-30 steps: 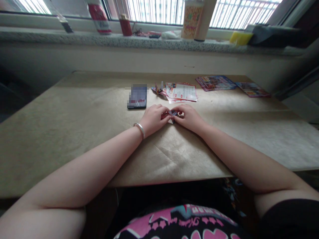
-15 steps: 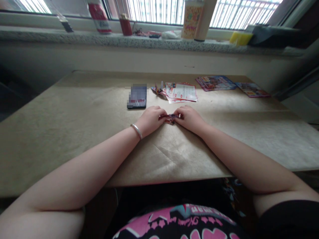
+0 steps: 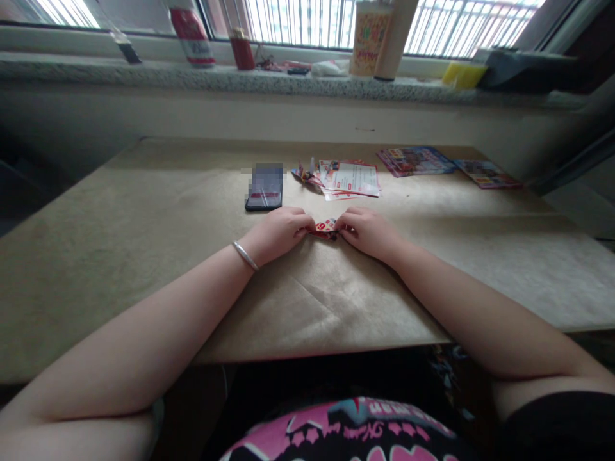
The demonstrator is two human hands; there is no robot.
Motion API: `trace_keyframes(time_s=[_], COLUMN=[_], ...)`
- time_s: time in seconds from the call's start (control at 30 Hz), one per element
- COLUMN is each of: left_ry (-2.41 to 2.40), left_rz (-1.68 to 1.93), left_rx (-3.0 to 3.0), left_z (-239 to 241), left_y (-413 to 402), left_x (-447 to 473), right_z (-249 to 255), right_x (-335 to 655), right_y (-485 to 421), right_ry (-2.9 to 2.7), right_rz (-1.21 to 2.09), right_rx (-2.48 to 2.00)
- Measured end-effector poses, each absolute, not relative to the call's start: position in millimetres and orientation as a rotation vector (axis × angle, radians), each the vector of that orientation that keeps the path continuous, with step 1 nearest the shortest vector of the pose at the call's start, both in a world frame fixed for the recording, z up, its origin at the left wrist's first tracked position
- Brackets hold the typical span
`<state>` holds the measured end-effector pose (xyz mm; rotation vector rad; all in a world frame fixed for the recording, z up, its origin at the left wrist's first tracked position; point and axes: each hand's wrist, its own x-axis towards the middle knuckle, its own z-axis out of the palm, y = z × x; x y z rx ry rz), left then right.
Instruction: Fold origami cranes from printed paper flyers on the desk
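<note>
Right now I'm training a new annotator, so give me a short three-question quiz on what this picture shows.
1. True or false: both hands pinch the small folded paper.
2. What lies just beyond the left hand? A) phone B) scissors C) mug
3. What does the left wrist wear?

Key:
1. True; the right hand grips its other end.
2. A
3. A silver bangle.
</note>
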<state>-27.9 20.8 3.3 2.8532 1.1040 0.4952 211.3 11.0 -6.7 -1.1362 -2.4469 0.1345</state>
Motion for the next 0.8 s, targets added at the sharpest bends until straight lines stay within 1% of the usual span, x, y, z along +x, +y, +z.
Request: trace_keyframes(time_s=[0.23, 0.43, 0.6, 0.8], left_ry=[0.951, 0.982, 1.045, 1.058], left_rz=[0.475, 0.402, 0.324, 0.317], left_rx=[2.926, 2.972, 2.993, 3.020], left_z=[6, 9, 12, 11], left_y=[22, 18, 15, 15], left_x=[-32, -31, -29, -28], right_z=[-5, -3, -3, -4], right_x=[214, 218, 211, 202], right_y=[9, 7, 5, 7], right_ry=[-2.489, -2.519, -2.451, -2.446], right_rz=[0.125, 0.123, 0.117, 0.096], right_rx=[-1.118, -1.075, -1.174, -1.292])
